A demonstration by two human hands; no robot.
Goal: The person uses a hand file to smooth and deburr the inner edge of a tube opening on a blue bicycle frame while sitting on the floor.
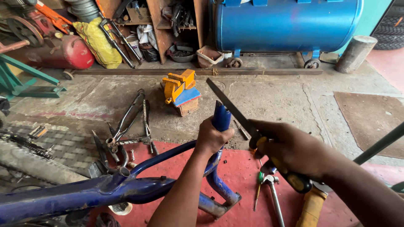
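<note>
left hand (pixel 211 136) clamped round blue bicycle frame (pixel 126 187) tube end, propped over red mat (pixel 240 172). right hand (pixel 292 149) closed on flat file (pixel 235 113), blade just above tube mouth. filing looks underway; finish of edge unclear.

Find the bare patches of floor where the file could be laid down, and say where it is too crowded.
Free: the concrete between the orange vise and the blue tank; also the brown mat. Crowded: the black frame parts left of the blue frame, and the tools under the right hand.
</note>
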